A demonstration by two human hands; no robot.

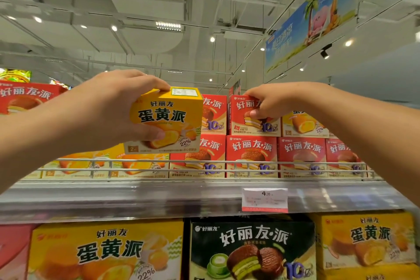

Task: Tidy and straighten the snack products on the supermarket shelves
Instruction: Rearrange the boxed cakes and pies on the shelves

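Hands reach up to the top shelf (204,198) in the head view. The left hand (109,109) grips a yellow egg-yolk pie box (168,120), fingers curled over its top edge and thumb pressed on its printed front; the box is lifted clear of the row, tilted a little, in front of the yellow boxes (102,166) that stand behind the wire rail (204,161) toward the shelf's left end. The right hand (270,102) holds a red chocolate pie box (252,116) in the upper layer, fingers hooked over its top and thumb against its face; that box sits on the lower row of red boxes (252,154), which line the shelf from its middle to its right end. Just beside it to the right, another yellow pie box (304,124) rests among the red ones in the upper layer. A price tag (264,199) showing 4.20 hangs on the shelf's front edge, right of centre. On the shelf below stand larger cartons: a yellow egg-yolk pie carton (106,250) at left, a black matcha pie carton (252,250) in the middle, and another yellow carton (368,238) at right. A banner (311,18) hangs from the ceiling at upper right.
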